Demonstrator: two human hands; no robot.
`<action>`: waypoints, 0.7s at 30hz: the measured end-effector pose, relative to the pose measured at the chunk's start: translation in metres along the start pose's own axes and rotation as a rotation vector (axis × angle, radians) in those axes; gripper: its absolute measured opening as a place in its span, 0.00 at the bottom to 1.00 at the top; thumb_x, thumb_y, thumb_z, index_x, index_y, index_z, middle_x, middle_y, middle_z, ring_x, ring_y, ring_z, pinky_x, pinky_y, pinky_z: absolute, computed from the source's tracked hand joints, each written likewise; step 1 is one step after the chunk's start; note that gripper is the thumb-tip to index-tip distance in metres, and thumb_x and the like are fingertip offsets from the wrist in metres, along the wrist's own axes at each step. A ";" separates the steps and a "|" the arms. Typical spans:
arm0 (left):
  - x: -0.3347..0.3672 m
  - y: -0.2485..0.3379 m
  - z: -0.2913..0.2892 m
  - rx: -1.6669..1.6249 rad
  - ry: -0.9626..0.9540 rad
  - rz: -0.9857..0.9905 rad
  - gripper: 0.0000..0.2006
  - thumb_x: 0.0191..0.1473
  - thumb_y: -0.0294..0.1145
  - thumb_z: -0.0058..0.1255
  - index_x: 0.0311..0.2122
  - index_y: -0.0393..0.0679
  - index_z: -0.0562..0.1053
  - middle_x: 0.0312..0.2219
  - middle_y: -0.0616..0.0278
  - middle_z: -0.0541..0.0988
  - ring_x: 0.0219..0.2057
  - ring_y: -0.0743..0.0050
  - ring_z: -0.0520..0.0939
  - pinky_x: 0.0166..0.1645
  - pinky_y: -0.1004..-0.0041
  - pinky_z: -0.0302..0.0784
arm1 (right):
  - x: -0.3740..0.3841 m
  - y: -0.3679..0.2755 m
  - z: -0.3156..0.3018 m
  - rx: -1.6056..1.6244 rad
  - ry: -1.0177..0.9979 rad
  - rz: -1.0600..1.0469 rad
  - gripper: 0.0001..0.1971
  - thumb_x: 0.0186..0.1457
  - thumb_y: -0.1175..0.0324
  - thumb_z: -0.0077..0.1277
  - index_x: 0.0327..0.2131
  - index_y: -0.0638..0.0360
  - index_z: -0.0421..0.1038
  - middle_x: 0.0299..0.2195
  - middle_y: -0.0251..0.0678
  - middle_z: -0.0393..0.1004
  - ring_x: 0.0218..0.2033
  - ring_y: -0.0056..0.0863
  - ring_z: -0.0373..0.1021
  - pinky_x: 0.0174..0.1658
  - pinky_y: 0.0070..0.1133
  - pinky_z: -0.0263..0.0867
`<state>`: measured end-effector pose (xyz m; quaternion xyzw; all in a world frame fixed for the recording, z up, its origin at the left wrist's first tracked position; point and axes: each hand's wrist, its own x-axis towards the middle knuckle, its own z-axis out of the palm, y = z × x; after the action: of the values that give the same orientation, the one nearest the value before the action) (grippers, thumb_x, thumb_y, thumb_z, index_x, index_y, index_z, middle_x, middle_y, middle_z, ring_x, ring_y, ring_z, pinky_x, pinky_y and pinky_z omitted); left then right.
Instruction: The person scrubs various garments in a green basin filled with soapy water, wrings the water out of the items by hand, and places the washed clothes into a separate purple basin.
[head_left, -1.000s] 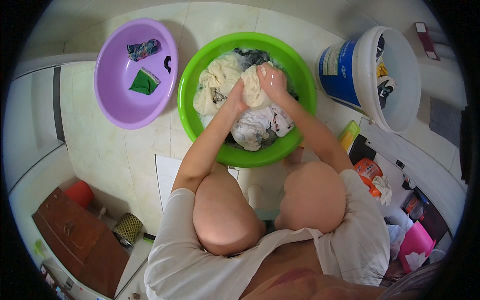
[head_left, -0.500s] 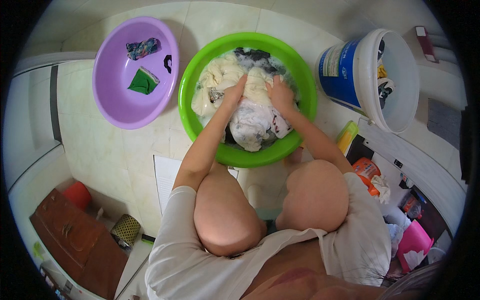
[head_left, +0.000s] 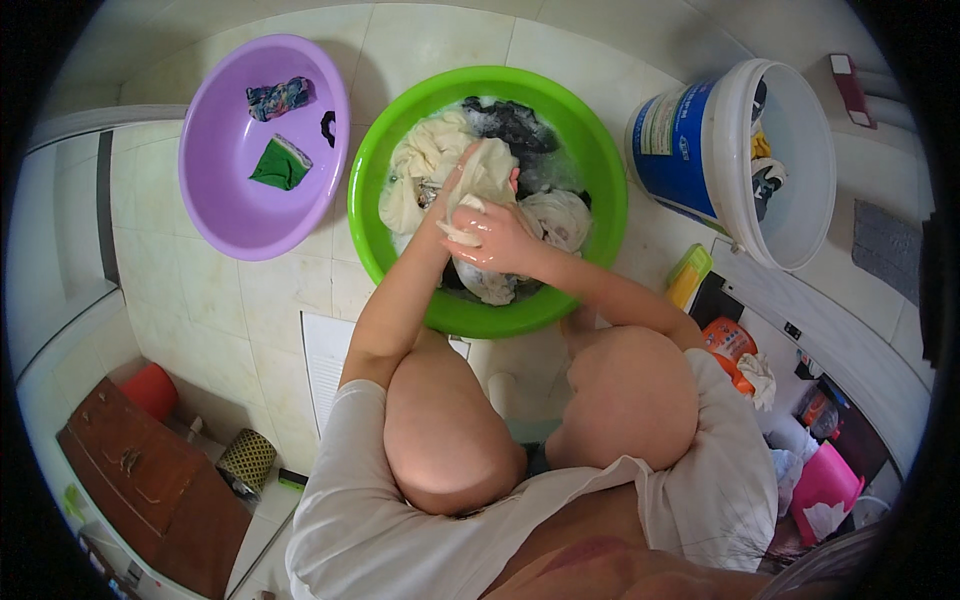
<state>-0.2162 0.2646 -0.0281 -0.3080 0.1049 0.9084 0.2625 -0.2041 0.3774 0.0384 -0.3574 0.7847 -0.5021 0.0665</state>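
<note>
A round green basin (head_left: 365, 240) holds wet laundry in sudsy water. My right hand (head_left: 492, 238) is closed on the edge of a wet cream cloth (head_left: 488, 172), with suds on its skin. My left hand (head_left: 455, 185) is at the same cloth, which drapes over it and hides most of its fingers; it appears to grip it. My hands are close together, the right one nearer to me and across my left wrist. Dark cloth (head_left: 515, 128) lies in the water beyond. White cloth with dark marks (head_left: 558, 218) sits at the right side of the basin.
A purple basin (head_left: 215, 190) at the left holds a green cloth (head_left: 281, 163), a patterned cloth (head_left: 279, 99) and a small black item. A white-and-blue bucket (head_left: 675, 150) with clothes inside lies tipped at the right. An orange container (head_left: 730, 350) is near my right knee.
My hands have come together from pressing apart on the laundry. The cream cloth has been lifted and bunched to the left, uncovering more dark cloth and water.
</note>
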 end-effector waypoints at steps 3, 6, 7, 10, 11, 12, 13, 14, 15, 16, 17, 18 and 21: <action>-0.009 -0.010 -0.006 0.153 0.057 0.195 0.15 0.52 0.41 0.42 0.36 0.38 0.70 0.31 0.55 0.75 0.31 0.65 0.77 0.34 0.68 0.76 | 0.000 0.043 0.015 -0.320 -0.064 0.063 0.08 0.43 0.60 0.50 0.24 0.52 0.69 0.23 0.41 0.69 0.25 0.36 0.68 0.28 0.27 0.65; 0.007 -0.014 0.007 0.236 0.107 0.217 0.15 0.53 0.37 0.39 0.41 0.37 0.67 0.36 0.54 0.73 0.37 0.65 0.75 0.42 0.68 0.72 | 0.006 0.101 -0.025 -0.523 -0.057 0.779 0.14 0.51 0.56 0.43 0.30 0.58 0.67 0.26 0.45 0.70 0.28 0.39 0.69 0.30 0.33 0.65; 0.010 -0.012 0.000 0.148 0.136 0.066 0.16 0.53 0.35 0.38 0.45 0.38 0.65 0.40 0.54 0.72 0.41 0.65 0.73 0.48 0.68 0.69 | -0.004 0.112 -0.024 -0.519 -0.061 0.781 0.14 0.51 0.56 0.43 0.30 0.58 0.67 0.26 0.45 0.70 0.28 0.39 0.69 0.30 0.33 0.65; 0.005 -0.007 -0.018 0.341 0.237 0.185 0.20 0.53 0.40 0.42 0.45 0.35 0.65 0.40 0.54 0.72 0.41 0.68 0.74 0.44 0.70 0.72 | -0.021 0.116 -0.006 -0.609 -0.037 0.794 0.18 0.53 0.55 0.41 0.40 0.59 0.61 0.33 0.48 0.69 0.29 0.45 0.69 0.33 0.35 0.64; 0.001 -0.004 -0.020 0.455 0.320 0.194 0.21 0.53 0.43 0.43 0.44 0.34 0.65 0.39 0.54 0.72 0.39 0.68 0.75 0.42 0.71 0.73 | -0.022 0.119 -0.002 -0.609 -0.041 0.791 0.18 0.53 0.55 0.41 0.40 0.59 0.61 0.33 0.48 0.69 0.29 0.45 0.69 0.33 0.35 0.64; -0.001 0.001 -0.022 0.451 0.324 0.198 0.21 0.53 0.43 0.43 0.44 0.34 0.65 0.39 0.54 0.72 0.39 0.68 0.75 0.42 0.71 0.73 | -0.023 0.124 0.004 -0.632 -0.129 0.781 0.18 0.52 0.56 0.41 0.39 0.60 0.63 0.32 0.48 0.69 0.29 0.45 0.69 0.34 0.35 0.64; 0.001 0.003 -0.019 0.576 0.424 0.111 0.22 0.53 0.44 0.43 0.44 0.33 0.65 0.38 0.54 0.72 0.37 0.67 0.76 0.40 0.72 0.74 | -0.028 0.134 0.007 -0.663 -0.211 0.774 0.17 0.52 0.57 0.42 0.38 0.60 0.64 0.31 0.47 0.70 0.29 0.45 0.69 0.34 0.35 0.64; 0.015 -0.005 -0.005 0.714 0.487 0.004 0.23 0.52 0.45 0.44 0.43 0.33 0.65 0.38 0.54 0.73 0.36 0.66 0.76 0.38 0.73 0.76 | -0.051 0.176 -0.012 -0.819 -0.195 0.473 0.14 0.50 0.61 0.43 0.34 0.61 0.67 0.29 0.47 0.71 0.29 0.45 0.69 0.34 0.35 0.64; 0.018 -0.007 -0.010 0.715 0.489 0.000 0.23 0.52 0.45 0.44 0.43 0.33 0.65 0.38 0.54 0.73 0.36 0.66 0.76 0.38 0.73 0.76 | -0.046 0.183 -0.012 -0.816 -0.195 0.476 0.14 0.50 0.61 0.43 0.34 0.61 0.67 0.29 0.47 0.71 0.29 0.45 0.69 0.34 0.35 0.64; 0.016 -0.007 -0.014 0.643 0.416 0.040 0.24 0.52 0.47 0.43 0.44 0.33 0.65 0.37 0.54 0.73 0.34 0.65 0.77 0.36 0.73 0.76 | -0.034 0.182 -0.009 -0.721 -0.163 0.588 0.13 0.49 0.62 0.44 0.31 0.62 0.68 0.29 0.47 0.71 0.29 0.44 0.69 0.33 0.34 0.64; 0.015 -0.006 -0.018 0.573 0.339 0.077 0.25 0.52 0.49 0.43 0.44 0.34 0.65 0.36 0.53 0.73 0.33 0.64 0.77 0.35 0.74 0.76 | -0.026 0.179 -0.008 -0.626 -0.130 0.700 0.11 0.48 0.63 0.46 0.29 0.63 0.69 0.28 0.47 0.72 0.29 0.44 0.69 0.33 0.33 0.64; 0.015 -0.004 -0.020 0.577 0.340 0.080 0.25 0.52 0.49 0.43 0.44 0.34 0.65 0.36 0.53 0.73 0.33 0.64 0.77 0.35 0.74 0.76 | -0.023 0.175 -0.010 -0.624 -0.126 0.698 0.11 0.48 0.63 0.46 0.29 0.63 0.69 0.28 0.47 0.72 0.29 0.44 0.69 0.33 0.33 0.64; -0.009 0.003 -0.012 0.329 0.194 0.024 0.27 0.52 0.52 0.41 0.46 0.37 0.64 0.36 0.53 0.74 0.33 0.61 0.77 0.36 0.73 0.76 | -0.008 0.124 -0.002 -0.087 0.247 0.599 0.12 0.43 0.65 0.52 0.30 0.63 0.69 0.28 0.47 0.71 0.27 0.43 0.68 0.31 0.30 0.65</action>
<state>-0.2057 0.2541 -0.0323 -0.3456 0.2805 0.8483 0.2870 -0.2600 0.4139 -0.0660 -0.0493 0.8778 -0.4658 0.1002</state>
